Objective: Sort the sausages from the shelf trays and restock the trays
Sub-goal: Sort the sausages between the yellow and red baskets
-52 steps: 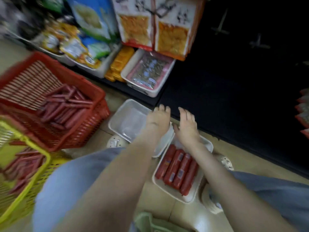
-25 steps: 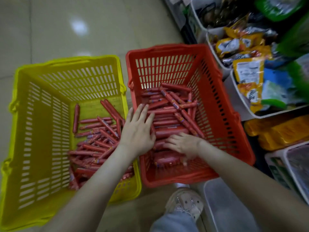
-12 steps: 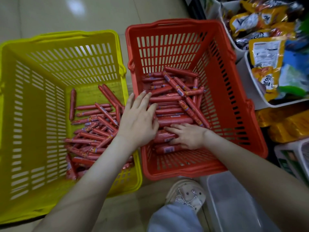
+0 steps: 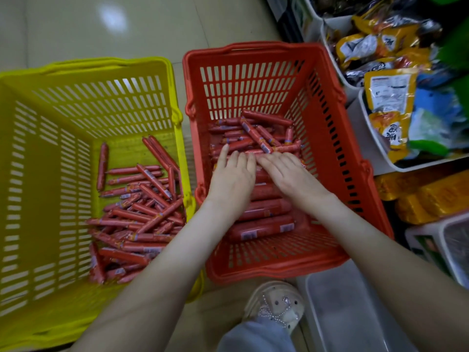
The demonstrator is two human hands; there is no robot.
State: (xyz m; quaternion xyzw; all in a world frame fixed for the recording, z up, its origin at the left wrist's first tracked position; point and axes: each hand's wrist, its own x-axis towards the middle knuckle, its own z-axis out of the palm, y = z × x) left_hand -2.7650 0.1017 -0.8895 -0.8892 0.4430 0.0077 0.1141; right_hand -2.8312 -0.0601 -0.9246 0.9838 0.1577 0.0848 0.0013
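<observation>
A red basket point(image 4: 327, 138) on the floor holds several red sausages, thick ones point(image 4: 261, 228) near me and thinner ones point(image 4: 256, 134) at the far end. Both hands are inside it, side by side. My left hand point(image 4: 233, 177) lies palm down on the pile with straight fingers. My right hand point(image 4: 289, 174) also rests flat on the sausages, its fingertips meeting the left hand's. Neither hand grips anything that I can see. To the left, a yellow basket point(image 4: 76, 128) holds several thin sausages point(image 4: 142, 209).
An empty white tray point(image 4: 355, 313) lies on the floor at the lower right, beside my shoe point(image 4: 275, 304). Shelf trays with snack packets point(image 4: 390, 97) and yellow packs point(image 4: 429, 196) line the right side. Beige floor tiles point(image 4: 101, 29) stretch beyond the baskets.
My view swung from the floor trays to the baskets. Since half a second ago my left hand has moved right, fully into the red basket, and my right hand has slid further in to meet it.
</observation>
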